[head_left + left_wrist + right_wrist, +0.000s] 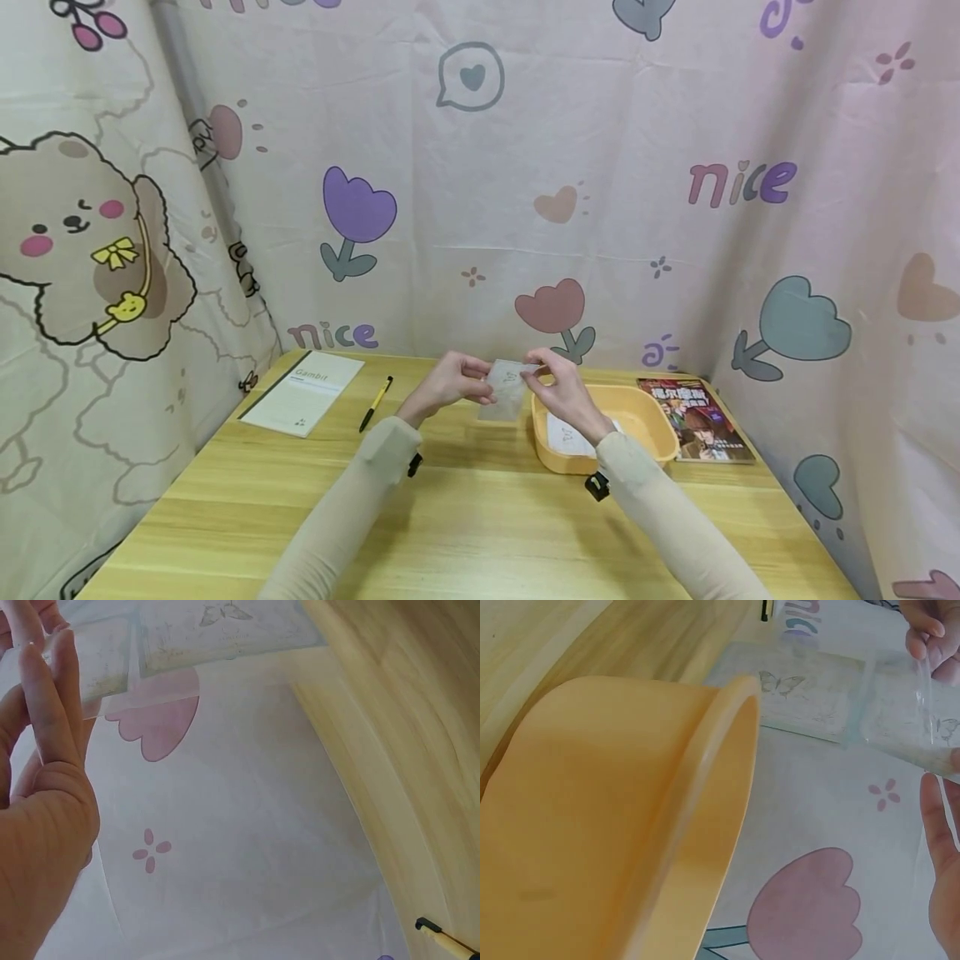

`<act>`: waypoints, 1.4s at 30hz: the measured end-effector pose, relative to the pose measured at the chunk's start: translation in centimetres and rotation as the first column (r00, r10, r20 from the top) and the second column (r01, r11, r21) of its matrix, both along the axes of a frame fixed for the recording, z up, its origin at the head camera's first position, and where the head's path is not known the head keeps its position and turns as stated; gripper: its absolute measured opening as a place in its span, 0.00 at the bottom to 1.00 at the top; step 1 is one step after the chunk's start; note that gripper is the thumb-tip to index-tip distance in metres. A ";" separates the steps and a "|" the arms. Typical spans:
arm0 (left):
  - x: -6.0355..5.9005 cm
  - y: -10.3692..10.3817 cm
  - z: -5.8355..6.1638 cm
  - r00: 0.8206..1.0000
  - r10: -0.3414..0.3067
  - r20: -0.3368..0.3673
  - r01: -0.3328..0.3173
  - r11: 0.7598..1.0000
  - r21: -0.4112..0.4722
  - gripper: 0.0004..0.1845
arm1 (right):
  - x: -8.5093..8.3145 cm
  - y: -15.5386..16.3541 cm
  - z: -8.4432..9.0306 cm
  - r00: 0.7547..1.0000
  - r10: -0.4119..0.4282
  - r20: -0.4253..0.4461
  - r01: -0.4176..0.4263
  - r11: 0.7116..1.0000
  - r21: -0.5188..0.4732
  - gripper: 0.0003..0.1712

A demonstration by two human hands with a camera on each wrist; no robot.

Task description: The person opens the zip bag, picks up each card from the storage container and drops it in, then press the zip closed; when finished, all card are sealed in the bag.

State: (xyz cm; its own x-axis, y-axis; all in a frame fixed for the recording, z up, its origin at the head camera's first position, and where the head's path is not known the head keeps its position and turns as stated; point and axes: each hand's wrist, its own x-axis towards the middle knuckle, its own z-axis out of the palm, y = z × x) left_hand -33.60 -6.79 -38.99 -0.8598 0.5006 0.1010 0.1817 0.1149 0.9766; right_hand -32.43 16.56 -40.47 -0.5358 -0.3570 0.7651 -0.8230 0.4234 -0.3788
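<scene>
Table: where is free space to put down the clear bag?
Free: the table front between both sleeves, and the strip between pen and left hand. Crowded: the right rear, where tub and book lie close together. The notebook takes the left rear corner.

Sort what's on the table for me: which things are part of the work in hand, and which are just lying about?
In hand:
left hand and right hand, both pinching the clear butterfly-print bag
second clear bag lying on the table
yellow basin holding a white sheet

Lying about:
Gambit notebook
pen
magazine
</scene>
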 end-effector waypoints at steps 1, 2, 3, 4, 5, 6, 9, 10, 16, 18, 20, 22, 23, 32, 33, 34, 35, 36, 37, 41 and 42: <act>0.0 0.0 0.0 1.000 -0.001 -0.001 0.001 1.000 0.000 0.22 | 0.0 0.0 0.0 1.000 0.007 -0.007 -0.007 1.000 0.005 0.14; 0.0 0.0 0.0 1.000 -0.001 -0.001 0.001 1.000 -0.002 0.21 | 0.0 0.0 0.0 1.000 0.011 -0.010 -0.011 1.000 0.013 0.14; 0.0 0.0 0.1 1.000 -0.001 0.000 0.001 1.000 -0.001 0.21 | 0.0 0.0 -0.1 1.000 0.017 -0.014 -0.017 1.000 0.021 0.14; 0.1 -0.1 0.1 1.000 -0.001 0.002 0.001 1.000 -0.002 0.21 | 0.0 0.0 -0.1 1.000 0.022 -0.014 -0.022 0.999 0.027 0.13; 0.1 -0.1 0.1 1.000 -0.001 0.004 0.001 1.000 -0.002 0.21 | -0.1 0.0 -0.1 1.000 0.025 -0.013 -0.024 0.999 0.032 0.13; 0.1 -0.1 0.0 1.000 -0.002 0.005 0.002 1.000 -0.002 0.21 | -0.1 0.0 -0.1 1.000 0.025 -0.011 -0.025 0.999 0.035 0.13; 0.0 -0.1 0.0 1.000 0.000 0.009 0.000 1.000 -0.005 0.21 | -0.1 0.0 -0.1 1.000 0.021 -0.016 -0.021 1.000 0.021 0.15; 0.0 -0.1 0.0 1.000 0.002 0.011 -0.002 1.000 -0.005 0.21 | -0.1 0.0 -0.1 1.000 0.020 -0.018 -0.019 1.000 0.011 0.15; 0.1 0.0 0.1 1.000 0.016 -0.003 -0.016 1.000 -0.010 0.20 | 0.0 0.0 0.1 0.999 0.012 -0.034 -0.011 1.000 0.018 0.15; 0.1 -0.1 0.1 1.000 0.020 -0.002 -0.020 1.000 -0.015 0.20 | 0.0 0.0 0.1 1.000 0.011 -0.021 -0.011 0.999 0.036 0.15; 0.1 -0.1 0.0 1.000 0.024 0.004 -0.024 0.999 -0.024 0.20 | 0.1 0.0 0.1 1.000 0.027 0.012 -0.027 0.999 0.031 0.14; 0.1 -0.2 0.0 1.000 0.025 0.010 -0.024 0.999 -0.030 0.20 | 0.1 0.0 0.1 0.998 0.043 0.053 -0.043 0.999 0.012 0.14; 0.1 -0.2 0.0 1.000 0.027 0.013 -0.026 0.999 -0.034 0.20 | 0.1 0.1 0.1 0.996 0.048 0.080 -0.049 0.999 0.001 0.13; 0.2 -0.2 0.3 1.000 0.005 0.010 -0.005 0.999 -0.035 0.20 | 0.0 0.1 0.2 0.974 0.029 0.226 -0.025 0.999 -0.021 0.10; 0.2 -0.2 0.3 1.000 0.005 0.009 -0.004 0.999 -0.037 0.20 | -0.1 0.1 0.1 0.973 0.026 0.228 -0.025 1.000 -0.008 0.10; 0.2 -0.2 0.3 1.000 0.003 0.010 -0.003 0.999 -0.036 0.20 | -0.1 0.0 0.1 0.974 0.026 0.227 -0.028 1.000 0.005 0.10; 0.2 -0.2 0.3 1.000 0.004 0.009 -0.003 0.999 -0.034 0.20 | 0.3 -0.1 0.4 0.975 0.028 0.222 -0.032 0.999 0.017 0.09; 0.2 -0.2 0.3 1.000 0.004 0.009 -0.003 0.999 -0.033 0.21 | 0.7 -0.2 0.7 0.977 0.035 0.212 -0.041 0.999 0.024 0.09; 0.2 -0.2 0.3 1.000 0.006 0.010 -0.006 0.999 -0.033 0.21 | 1.0 -0.4 1.1 0.978 0.042 0.202 -0.049 0.998 0.028 0.08; 0.1 -0.2 0.3 1.000 0.022 0.015 -0.021 0.999 -0.035 0.21 | 1.0 -0.2 0.9 0.982 0.063 0.181 -0.069 0.997 0.029 0.05; 0.1 -0.2 0.2 1.000 0.024 0.015 -0.023 0.999 -0.035 0.21 | 0.6 0.0 0.5 0.981 0.064 0.182 -0.070 0.997 0.027 0.04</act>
State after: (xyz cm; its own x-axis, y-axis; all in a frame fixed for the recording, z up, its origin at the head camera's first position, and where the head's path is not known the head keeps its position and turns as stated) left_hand -33.50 -7.02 -38.75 -0.8727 0.4831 0.0710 0.1639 0.1528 0.9746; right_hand -31.82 16.56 -39.94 -0.6386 -0.4200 0.6448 -0.7688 0.3842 -0.5112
